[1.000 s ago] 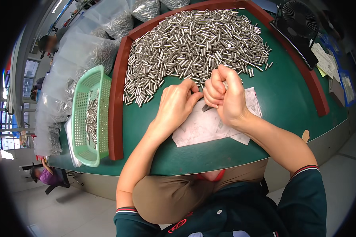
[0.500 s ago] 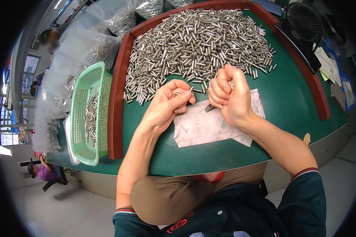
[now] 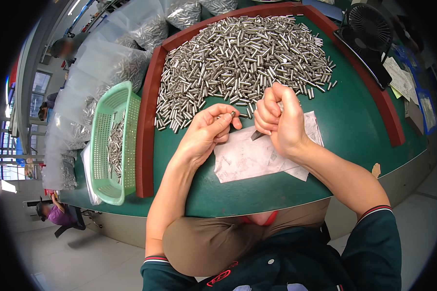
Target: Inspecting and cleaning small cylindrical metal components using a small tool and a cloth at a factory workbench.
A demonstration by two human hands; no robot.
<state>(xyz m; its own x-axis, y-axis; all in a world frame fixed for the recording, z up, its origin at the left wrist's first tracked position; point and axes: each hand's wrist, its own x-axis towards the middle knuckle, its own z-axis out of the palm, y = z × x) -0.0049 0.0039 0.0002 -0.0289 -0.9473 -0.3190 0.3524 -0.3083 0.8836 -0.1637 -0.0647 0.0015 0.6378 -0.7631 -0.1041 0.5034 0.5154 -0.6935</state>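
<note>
Nearest my camera, the fingers of my left hand (image 3: 205, 132) pinch a short metal pin (image 3: 233, 114) between thumb and index, its end showing at the fingertips. To its right, apart from it, the fingers of my right hand (image 3: 284, 121) are curled into a fist around a dark-tipped tool (image 3: 257, 135); the tip points down toward the left, and I cannot tell the shape of the hidden part. Below both, from the front edge outward, I see a bare strip of green surface (image 3: 194, 196), then a stained pale cloth (image 3: 250, 162). Open room widens right of the cloth, as far as the right red-brown rail (image 3: 374, 97). On the left, the left rail (image 3: 145, 145) bounds the room, with a green basket (image 3: 98, 191) of pins just outside it. Beyond my hands, a broad pin heap (image 3: 243, 60) fills the area before the back rail (image 3: 228, 16).
</note>
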